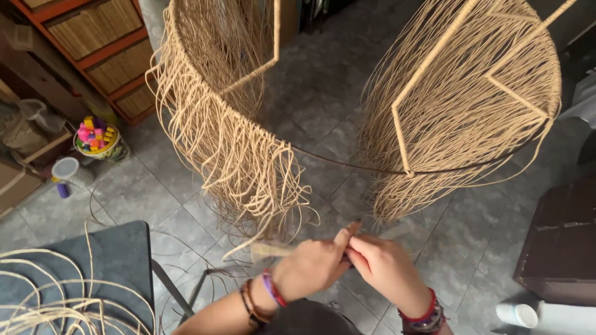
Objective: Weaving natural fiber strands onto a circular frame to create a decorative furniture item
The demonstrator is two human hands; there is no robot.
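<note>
1. A pale rattan strand [268,250] runs leftward from the left hand [310,267] at the bottom centre of the head view; its end reaches out past the knuckles, toward the hanging fringe above.
2. Right above both hands hangs a round metal frame [347,164], its hoop partly wrapped in cane. Loose rattan strands [248,167] fall in a thick curtain from the left side and another bunch [453,118] from the right, with a bare stretch of hoop between them, straight over the hands.
3. To the lower left, a dark stool [118,254] carries coiled rattan loops [56,304]. Farther left, on the grey tiled floor [323,93], stand a tub of coloured pieces [96,138] and a white cup [66,169]; an orange shelf unit [105,56] holds bundled cane. A dark cabinet [559,242] sits at the right edge.
4. The left hand is curled shut around the strand, thumb pressed forward; beaded bracelets circle the wrist.
5. The right hand [385,263] meets the left, fingers drawn together and pinching at the same spot; what it grips is hidden between the two hands.
</note>
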